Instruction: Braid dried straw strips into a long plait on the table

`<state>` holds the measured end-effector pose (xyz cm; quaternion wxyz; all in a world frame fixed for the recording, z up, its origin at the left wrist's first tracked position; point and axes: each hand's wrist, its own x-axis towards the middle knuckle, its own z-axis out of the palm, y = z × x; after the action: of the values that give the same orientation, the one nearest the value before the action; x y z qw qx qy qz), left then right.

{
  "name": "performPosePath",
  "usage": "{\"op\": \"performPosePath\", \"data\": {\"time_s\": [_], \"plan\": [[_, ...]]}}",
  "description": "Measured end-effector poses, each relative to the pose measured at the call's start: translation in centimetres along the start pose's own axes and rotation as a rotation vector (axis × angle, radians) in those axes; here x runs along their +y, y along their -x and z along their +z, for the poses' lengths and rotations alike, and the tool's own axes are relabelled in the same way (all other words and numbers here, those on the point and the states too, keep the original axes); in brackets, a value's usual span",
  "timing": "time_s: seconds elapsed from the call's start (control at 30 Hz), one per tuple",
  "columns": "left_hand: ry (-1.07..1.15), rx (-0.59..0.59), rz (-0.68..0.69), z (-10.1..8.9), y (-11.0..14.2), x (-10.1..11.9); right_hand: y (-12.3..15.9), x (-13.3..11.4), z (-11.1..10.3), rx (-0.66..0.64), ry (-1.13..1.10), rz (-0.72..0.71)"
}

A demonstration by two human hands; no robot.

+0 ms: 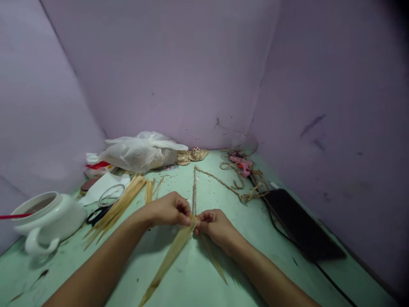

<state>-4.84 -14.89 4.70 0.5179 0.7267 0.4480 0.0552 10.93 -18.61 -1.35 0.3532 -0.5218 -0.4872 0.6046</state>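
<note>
Between my two hands is the near end of a twisted fibre cord (194,187), which runs straight away from me, bends sharply, then trails right. My left hand (172,209) pinches a wide, flat strip of dried leaf fibre (174,256) that hangs toward me on the left. Fingertips of my right hand (214,226) close on the fibre at the same spot. A narrower fibre strip (215,260) slants down to the right beneath that hand. Where the strips meet the cord, my fingers partly cover them.
On the left lie a bundle of dried strips (118,209), black-handled scissors (97,215) and a white teapot-shaped vessel (67,217). A white plastic bag (143,151) rests by the wall. Right are a pink glue gun (243,165), loose cord and a dark flat slab (303,226) beside a cable.
</note>
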Motion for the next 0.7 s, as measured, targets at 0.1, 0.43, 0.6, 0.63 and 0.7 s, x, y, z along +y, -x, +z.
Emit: {"op": "performPosePath", "data": {"time_s": [0.1, 0.43, 0.6, 0.63, 0.7], "plan": [[-0.09, 0.109, -0.006, 1.1, -1.7, -1.0, 0.0, 0.0, -0.1, -0.014, -0.03, 0.013], [-0.182, 0.294, -0.086, 1.9, -1.1, -1.4, 0.2, -0.4, 0.1, 0.007, -0.035, 0.061], [-0.476, 0.439, -0.115, 3.1, 0.5, 0.8, 0.3, -0.5, 0.1, 0.02, -0.053, 0.066], [-0.538, 0.462, -0.151, 3.5, 0.7, 1.2, 0.2, -0.4, 0.1, 0.019, -0.059, 0.058], [-0.631, 0.478, -0.222, 4.2, 0.9, 1.6, 0.1, -0.2, 0.0, 0.004, -0.077, 0.037]]}}
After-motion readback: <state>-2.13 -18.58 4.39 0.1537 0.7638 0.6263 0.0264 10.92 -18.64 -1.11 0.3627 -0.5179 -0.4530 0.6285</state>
